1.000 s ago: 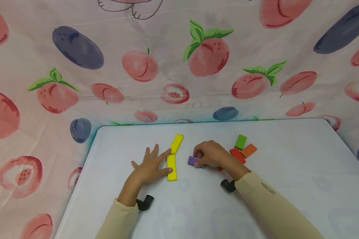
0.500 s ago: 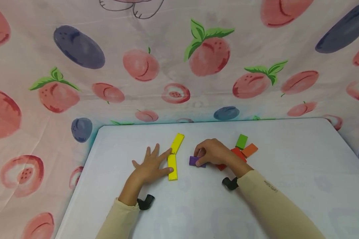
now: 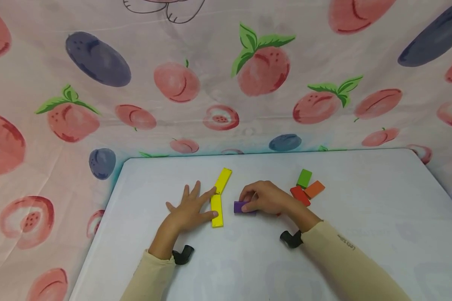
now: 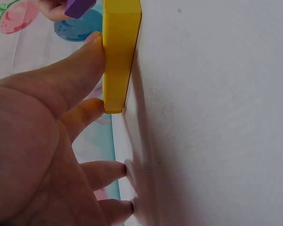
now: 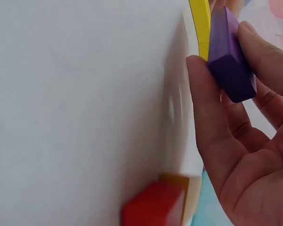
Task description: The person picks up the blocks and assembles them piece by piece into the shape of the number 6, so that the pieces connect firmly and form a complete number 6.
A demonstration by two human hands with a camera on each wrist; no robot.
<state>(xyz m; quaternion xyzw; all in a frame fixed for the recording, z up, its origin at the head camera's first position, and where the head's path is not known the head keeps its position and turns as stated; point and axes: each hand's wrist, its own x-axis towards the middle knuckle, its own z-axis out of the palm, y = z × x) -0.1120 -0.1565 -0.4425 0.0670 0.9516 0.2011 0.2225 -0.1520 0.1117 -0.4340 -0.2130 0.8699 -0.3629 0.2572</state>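
Two yellow blocks lie end to end at an angle, the near one (image 3: pixel 217 221) almost straight and the far one (image 3: pixel 224 179) slanting right. My left hand (image 3: pixel 186 213) rests spread beside them, thumb on the near block and index fingertip where the two meet. In the left wrist view, thumb and index touch the yellow block's side (image 4: pixel 118 56) with the other fingers straight. My right hand (image 3: pixel 267 198) pinches a purple block (image 3: pixel 238 207) just right of the yellow pair. The right wrist view shows this purple block (image 5: pixel 231 66) between thumb and fingertips.
Right of my right hand lie a green block (image 3: pixel 304 178), an orange block (image 3: pixel 314 189) and a red block (image 3: pixel 300 195), close together. Another red piece (image 3: pixel 278 214) is mostly hidden under my right wrist. A fruit-print cloth (image 3: pixel 218 83) hangs behind the white table (image 3: pixel 248 267).
My right hand has shifted slightly left and nearer to me, carrying the purple block. The left hand and the yellow blocks have stayed put.
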